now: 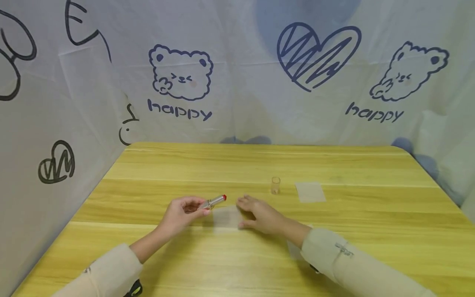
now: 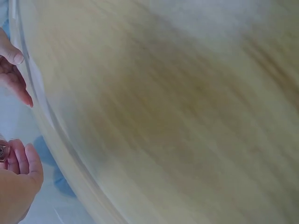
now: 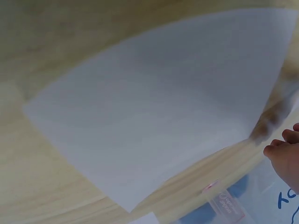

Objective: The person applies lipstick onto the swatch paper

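My left hand pinches a lipstick between thumb and fingers. The tube is silver, its red tip is exposed, and it points right and slightly up. In the left wrist view, the base of the lipstick shows at the fingers. A thin white paper square lies on the table between both hands. At its right edge is my right hand, thumb and fingers spread apart, with nothing seen between them.
A clear, pink-edged lipstick cap stands upright beyond my right hand. To its right lies another paper square. A third paper lies under my right forearm, partly hidden in the head view. The wooden table meets a printed cloth backdrop behind.
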Demonstrator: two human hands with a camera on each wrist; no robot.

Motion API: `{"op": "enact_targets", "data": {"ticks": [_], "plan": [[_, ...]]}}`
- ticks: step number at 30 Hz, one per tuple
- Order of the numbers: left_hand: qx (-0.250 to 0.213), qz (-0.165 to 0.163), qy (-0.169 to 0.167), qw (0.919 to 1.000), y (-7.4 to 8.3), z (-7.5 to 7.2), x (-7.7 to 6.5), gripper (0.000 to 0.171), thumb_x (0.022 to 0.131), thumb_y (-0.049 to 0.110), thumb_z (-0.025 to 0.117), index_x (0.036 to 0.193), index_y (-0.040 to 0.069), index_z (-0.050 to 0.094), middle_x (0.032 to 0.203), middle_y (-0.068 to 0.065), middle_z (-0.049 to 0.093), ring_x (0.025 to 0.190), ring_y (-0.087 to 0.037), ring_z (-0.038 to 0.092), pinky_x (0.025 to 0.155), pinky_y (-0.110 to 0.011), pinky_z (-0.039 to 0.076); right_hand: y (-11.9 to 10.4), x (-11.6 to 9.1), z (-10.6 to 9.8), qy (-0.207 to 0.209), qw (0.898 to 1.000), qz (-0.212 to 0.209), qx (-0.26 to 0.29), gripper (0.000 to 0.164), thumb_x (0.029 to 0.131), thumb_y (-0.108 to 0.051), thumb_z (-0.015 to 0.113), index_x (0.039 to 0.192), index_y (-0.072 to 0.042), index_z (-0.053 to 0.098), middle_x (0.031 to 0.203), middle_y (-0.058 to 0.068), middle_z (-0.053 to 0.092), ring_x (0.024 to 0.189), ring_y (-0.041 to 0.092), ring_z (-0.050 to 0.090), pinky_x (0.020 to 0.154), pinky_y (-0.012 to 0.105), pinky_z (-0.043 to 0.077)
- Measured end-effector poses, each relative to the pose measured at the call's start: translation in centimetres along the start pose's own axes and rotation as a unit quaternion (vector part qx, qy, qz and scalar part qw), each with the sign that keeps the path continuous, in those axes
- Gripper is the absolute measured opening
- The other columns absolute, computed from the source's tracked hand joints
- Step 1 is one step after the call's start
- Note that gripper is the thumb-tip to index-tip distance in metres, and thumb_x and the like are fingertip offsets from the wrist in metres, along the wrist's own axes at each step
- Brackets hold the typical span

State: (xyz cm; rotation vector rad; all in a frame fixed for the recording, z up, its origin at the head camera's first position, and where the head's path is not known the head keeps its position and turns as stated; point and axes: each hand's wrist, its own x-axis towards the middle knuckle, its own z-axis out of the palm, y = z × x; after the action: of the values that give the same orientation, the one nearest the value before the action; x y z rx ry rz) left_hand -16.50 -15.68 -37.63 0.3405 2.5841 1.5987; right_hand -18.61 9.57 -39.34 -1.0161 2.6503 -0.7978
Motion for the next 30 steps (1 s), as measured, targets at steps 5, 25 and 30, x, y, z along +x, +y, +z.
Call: {"op": "enact_targets", "data": {"ticks": [5, 25, 30], "plan": [[0.016, -0.009, 0.005, 0.9998, 0.0, 0.0, 0.0, 0.033, 0.08, 0.016, 0.073, 0.103, -0.005, 0.065, 0.095, -0.016, 0.068, 0.079, -0.012, 0.062, 0.066, -0.017, 0.053, 0.2, 0.0, 0.0, -0.015, 1.0, 0.004, -0.004, 0.064, 0.086, -0.027, 0.064, 0.135, 0.005, 0.04, 0.143, 0.021, 0.037, 0.137, 0.039, 0.026, 0.111, 0.049, 0.028], [0.042, 0.008, 0.051, 0.9977, 0.0, 0.7, 0.2, 0.026, 0.079, 0.011, 0.073, 0.099, -0.005, 0.067, 0.09, -0.016, 0.067, 0.079, -0.016, 0.062, 0.068, -0.018, 0.053, -0.1, 0.1, 0.3, -0.014, 1.0, 0.003, -0.026, 0.059, 0.087, -0.025, 0.061, 0.131, 0.01, 0.043, 0.14, 0.027, 0.038, 0.134, 0.044, 0.03, 0.107, 0.051, 0.033], [0.046, 0.018, 0.059, 0.997, 0.0, 1.0, 0.3, 0.026, 0.078, 0.01, 0.074, 0.099, -0.004, 0.067, 0.089, -0.015, 0.067, 0.081, -0.019, 0.063, 0.071, -0.023, 0.056, -0.1, 0.0, 0.3, -0.015, 0.999, 0.004, -0.03, 0.059, 0.087, -0.026, 0.061, 0.131, 0.01, 0.043, 0.14, 0.027, 0.037, 0.134, 0.044, 0.029, 0.107, 0.051, 0.033]]}}
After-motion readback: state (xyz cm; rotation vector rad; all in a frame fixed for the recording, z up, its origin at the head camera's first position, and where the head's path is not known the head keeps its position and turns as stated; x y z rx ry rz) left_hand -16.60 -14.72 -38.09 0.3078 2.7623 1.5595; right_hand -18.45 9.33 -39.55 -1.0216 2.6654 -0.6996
